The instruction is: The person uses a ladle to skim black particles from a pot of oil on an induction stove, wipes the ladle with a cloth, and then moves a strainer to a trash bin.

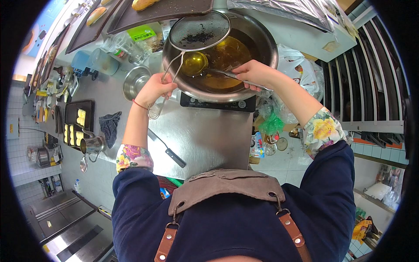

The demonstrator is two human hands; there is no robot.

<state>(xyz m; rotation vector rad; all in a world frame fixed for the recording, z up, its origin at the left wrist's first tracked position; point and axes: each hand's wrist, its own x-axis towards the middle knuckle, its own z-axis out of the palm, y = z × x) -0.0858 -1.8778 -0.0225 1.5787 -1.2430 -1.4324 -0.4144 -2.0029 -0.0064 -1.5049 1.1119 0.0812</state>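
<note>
My left hand (158,87) grips the wire handle of a round mesh strainer (209,28), which lies over the upper left rim of a wide steel pan (274,49). Dark bits are gathered on the mesh. Golden-brown oil (235,50) fills part of the pan, which rests on an induction cooker (217,104). My right hand (253,76) is closed on the handle of a metal ladle (194,64). The ladle's bowl holds clear yellow oil and sits at the pan's left side, just below the strainer.
Left of the pan stands an empty steel bowl (136,82). A black-handled knife (175,157) lies on the steel counter (209,137). Farther left are a steel pitcher (89,144), a dark cloth (109,126) and a tray of pale dough (88,106). Plastic bags (296,70) crowd the right side; baking trays (157,16) stand above.
</note>
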